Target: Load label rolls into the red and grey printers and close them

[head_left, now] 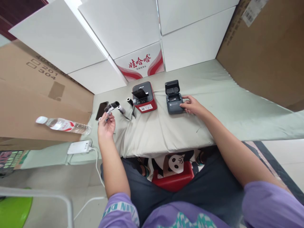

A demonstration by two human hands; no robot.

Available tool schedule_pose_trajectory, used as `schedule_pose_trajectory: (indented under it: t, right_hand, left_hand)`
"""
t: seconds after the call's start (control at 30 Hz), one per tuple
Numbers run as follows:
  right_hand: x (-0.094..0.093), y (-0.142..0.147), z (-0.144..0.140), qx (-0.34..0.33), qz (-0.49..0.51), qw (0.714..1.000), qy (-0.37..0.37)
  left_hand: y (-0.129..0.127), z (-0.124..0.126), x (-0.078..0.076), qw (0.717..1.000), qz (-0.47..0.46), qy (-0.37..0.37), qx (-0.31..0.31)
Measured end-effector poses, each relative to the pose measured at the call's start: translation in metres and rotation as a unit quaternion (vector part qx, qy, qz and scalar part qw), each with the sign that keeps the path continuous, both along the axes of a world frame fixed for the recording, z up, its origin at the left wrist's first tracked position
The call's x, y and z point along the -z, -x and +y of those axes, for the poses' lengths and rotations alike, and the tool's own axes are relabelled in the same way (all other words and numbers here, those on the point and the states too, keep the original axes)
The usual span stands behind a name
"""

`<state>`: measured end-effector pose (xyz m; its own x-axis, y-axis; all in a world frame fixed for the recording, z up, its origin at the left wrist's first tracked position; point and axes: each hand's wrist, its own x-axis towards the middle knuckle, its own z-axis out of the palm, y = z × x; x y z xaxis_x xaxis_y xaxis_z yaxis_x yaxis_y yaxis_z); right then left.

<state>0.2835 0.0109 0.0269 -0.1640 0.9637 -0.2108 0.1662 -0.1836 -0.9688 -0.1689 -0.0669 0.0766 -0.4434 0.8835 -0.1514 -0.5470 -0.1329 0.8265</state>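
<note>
At the left of the cloth-covered table (pixel 152 131), my left hand (pixel 107 126) is raised with its fingers closed on a small black-and-white roll (pixel 112 106). Some of what those fingers cover is hidden. Two more rolls lie just right of it: a white one (pixel 121 109) and a thin dark one with a white core (pixel 129 101), with dark strips trailing from them. My right hand (pixel 190 105) grips the right side of a small dark grey label printer (pixel 174 107), whose lid (pixel 172 87) stands up. Its inner bay is visible.
Between the hands stands a red-and-black box-shaped device (pixel 147 106). A phone (pixel 102 110) lies behind my left hand. Further left are a lying water bottle (pixel 64 125) and a white power bank (pixel 79 147) with a cable. Cardboard boxes (pixel 266 53) and white panels (pixel 190 44) enclose the table.
</note>
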Motion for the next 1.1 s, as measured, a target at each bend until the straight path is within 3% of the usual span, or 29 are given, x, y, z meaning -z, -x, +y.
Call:
schedule_pose_trajectory:
  t: [0.17, 0.37, 0.5, 0.6, 0.73, 0.87, 0.97, 1.1]
  right_hand:
    - [0.004, -0.001, 0.001, -0.004, -0.003, 1.000, -0.011]
    - [0.003, -0.001, 0.001, -0.003, -0.017, 1.000, -0.011]
    - [0.004, 0.001, -0.001, -0.002, -0.028, 1.000, -0.014]
    - [0.007, 0.003, -0.002, 0.038, -0.018, 0.996, -0.079]
    - [0.004, 0.005, -0.008, 0.108, 0.017, 0.963, -0.248]
    - [-0.006, 0.004, -0.019, 0.087, 0.054, 0.948, -0.302]
    - [-0.010, 0.004, -0.025, 0.049, 0.056, 0.954, -0.290]
    - [-0.008, 0.009, -0.027, 0.035, 0.010, 0.969, -0.246]
  left_hand:
    - [-0.026, 0.003, -0.005, 0.999, -0.037, 0.000, 0.012]
    - [-0.049, -0.007, 0.001, 0.985, -0.145, -0.038, 0.089]
    - [-0.089, -0.012, -0.003, 0.978, -0.172, -0.054, 0.108]
    - [-0.131, -0.004, -0.006, 0.972, -0.174, -0.053, 0.148]
    - [-0.196, 0.024, 0.000, 0.964, -0.081, -0.022, 0.254]
    - [-0.248, 0.059, 0.021, 0.951, 0.065, -0.045, 0.299]
    - [-0.260, 0.073, 0.039, 0.945, 0.153, -0.099, 0.273]
    - [-0.252, 0.071, 0.059, 0.921, 0.268, -0.166, 0.229]
